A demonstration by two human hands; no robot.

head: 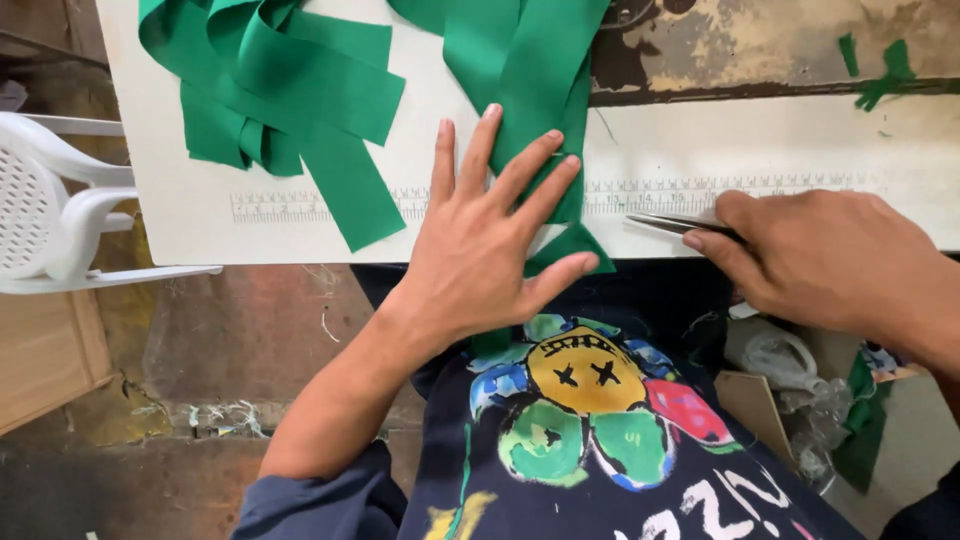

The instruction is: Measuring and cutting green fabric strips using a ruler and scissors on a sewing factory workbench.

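On the white board's (200,225) near edge, across its printed ruler scale (300,207), lies a green fabric strip (530,80), with a loose pile of green strips (280,90) left of it and a white plastic chair (50,200) beyond the board's left edge. Left hand (480,250) lies flat, fingers spread, pinning the strip. Right hand (830,255), right of the strip, is closed around metal scissors (670,223), blades pointing at the strip over bare board.

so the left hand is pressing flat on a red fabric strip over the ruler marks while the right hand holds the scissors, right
Not quite: the fabric strip is green, not red, as the head view shows. The rest stands: the left hand presses flat on it over the ruler marks on the white table, while the right hand holds the scissors.
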